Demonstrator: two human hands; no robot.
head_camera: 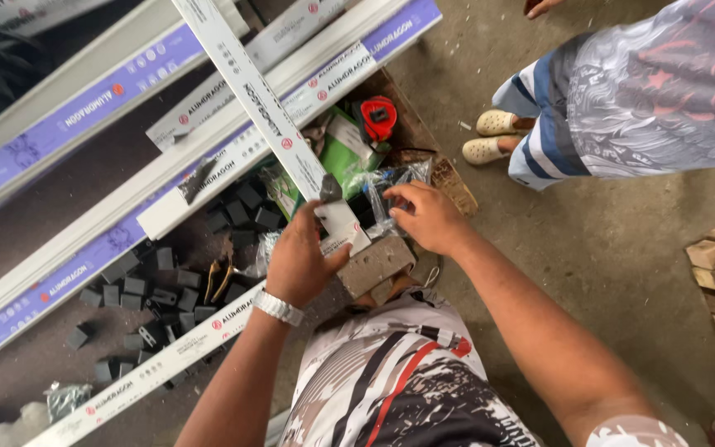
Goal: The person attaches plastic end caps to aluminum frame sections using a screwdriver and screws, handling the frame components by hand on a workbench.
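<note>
Your left hand (298,263) grips the end of the white metal strip (271,116) resting on the brick (376,265) on the floor, your right hand (425,217) pinches a clear plastic bag (391,184), so one-handed the strip could slide off.

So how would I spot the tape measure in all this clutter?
Start at the long white aluminium profiles that cross the floor. Follow the slanted one that the left hand grips; up and to its right lies a green packet. The tape measure sits at that packet's far edge: a small, rounded red-and-black case, the only red thing among black plastic blocks.
</note>
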